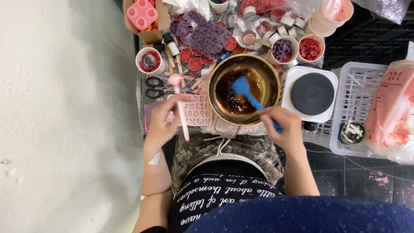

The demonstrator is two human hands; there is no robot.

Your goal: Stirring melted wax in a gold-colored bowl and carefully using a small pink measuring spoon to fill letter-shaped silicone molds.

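My right hand (282,127) grips the handle of a blue spatula (248,92) whose blade sits in dark brown liquid inside a gold metal bowl (269,77). My left hand (166,118) holds a pink spatula (180,108) upright-ish, its head up near the scissors, just left of the bowl. Under that hand lies a pink silicone letter mould (199,113). Both hands hover over a crowded low work surface in front of my lap.
A white hot plate with a black disc (312,93) stands right of the bowl. A white plastic basket (358,110) holds a pink bag. Cups of red and purple wax pieces (310,48), a purple letter mould (202,34), scissors (156,87) crowd the back.
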